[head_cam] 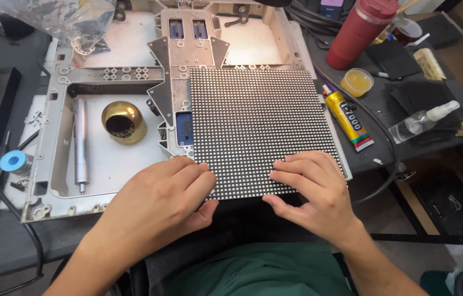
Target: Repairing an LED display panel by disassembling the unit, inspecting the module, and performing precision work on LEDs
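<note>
A square black panel (259, 123) covered in a fine grid of small dots lies on the right half of a grey metal frame (56, 126). My left hand (163, 200) grips the panel's near left corner, fingers on top and thumb under the edge. My right hand (311, 189) rests on the near right edge, fingers flat on the dotted face and thumb below. Both hands hold the panel's front edge, which hangs over the frame towards me.
Inside the frame's left bay lie a silver cylindrical tool (81, 145) and a brass bowl of wire wool (123, 121). To the right stand a red tumbler (360, 33), a yellow glue tube (347, 118), a small amber pot (357, 82) and a clear spray bottle (420, 121). A solder reel (13, 162) sits at left.
</note>
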